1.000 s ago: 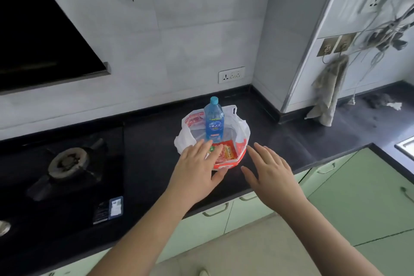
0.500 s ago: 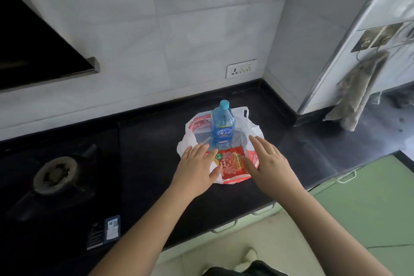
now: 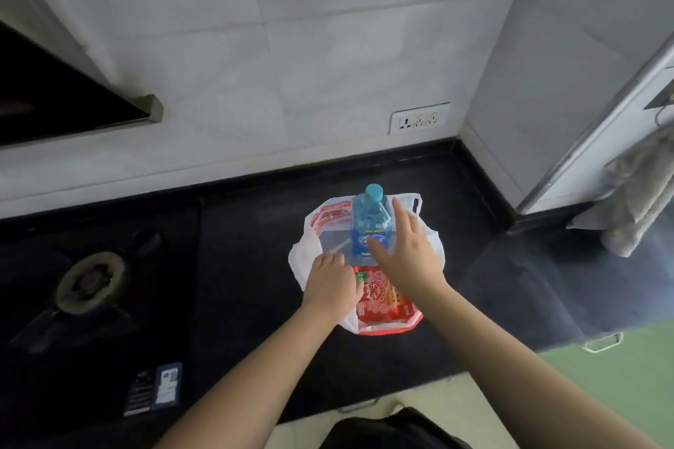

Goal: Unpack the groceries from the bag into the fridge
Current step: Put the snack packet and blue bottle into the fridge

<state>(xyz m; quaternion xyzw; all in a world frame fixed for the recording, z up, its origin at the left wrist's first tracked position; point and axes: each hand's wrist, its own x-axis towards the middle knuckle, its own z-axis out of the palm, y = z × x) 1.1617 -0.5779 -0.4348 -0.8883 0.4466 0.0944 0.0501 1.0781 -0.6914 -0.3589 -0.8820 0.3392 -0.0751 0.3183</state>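
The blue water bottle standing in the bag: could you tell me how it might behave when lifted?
The water bottle looks full, so probably heavy for its size. Standing tall and narrow on the crumpled plastic bag, it may tip if nudged. Its smooth plastic could be slightly slippery.

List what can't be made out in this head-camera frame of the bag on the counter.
- Lower part of the bottle: covered by the right hand.
- Left hand fingers: curled at the bag edge; whether they pinch it is hidden under the knuckles.
- Red packet: print too small to read.
- Other bag contents: screened by both hands and the plastic.
- Fridge: not in view.
- Towel: cut off by the right edge.
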